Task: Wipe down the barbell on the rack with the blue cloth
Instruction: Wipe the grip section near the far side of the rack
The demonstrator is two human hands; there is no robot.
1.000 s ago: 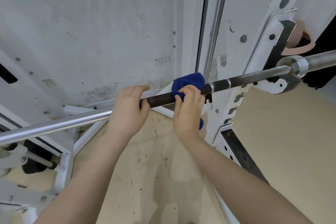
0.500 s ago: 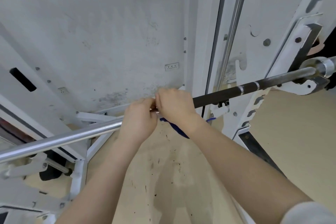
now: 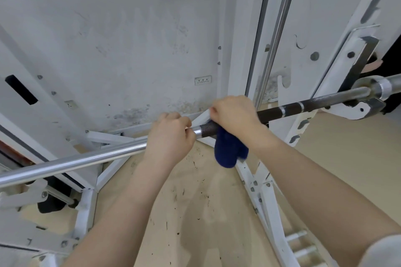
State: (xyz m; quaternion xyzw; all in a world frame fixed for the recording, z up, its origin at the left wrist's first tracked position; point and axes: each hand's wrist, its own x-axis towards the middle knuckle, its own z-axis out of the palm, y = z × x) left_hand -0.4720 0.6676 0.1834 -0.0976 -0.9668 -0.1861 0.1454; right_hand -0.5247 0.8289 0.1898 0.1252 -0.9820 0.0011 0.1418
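Note:
The barbell [image 3: 86, 159] runs from lower left to upper right, shiny silver on the left and dark and knurled on the right, its right end resting in a rack hook [image 3: 360, 107]. My left hand [image 3: 171, 136] is closed around the bar where silver meets dark. Just to its right my right hand [image 3: 235, 112] grips the bar from above with the blue cloth [image 3: 227, 150] wrapped under it; most of the cloth hangs down below the bar.
White rack uprights [image 3: 303, 45] with holes and notches stand at the right, and a vertical steel guide rod [image 3: 277, 34] runs beside them. White base struts [image 3: 267, 201] cross the tan floor below. A stained white wall [image 3: 130, 50] lies behind.
My right hand slid left along the bar until it touched the left hand, then back a little to the right. The cloth now hangs below the bar instead of over it.

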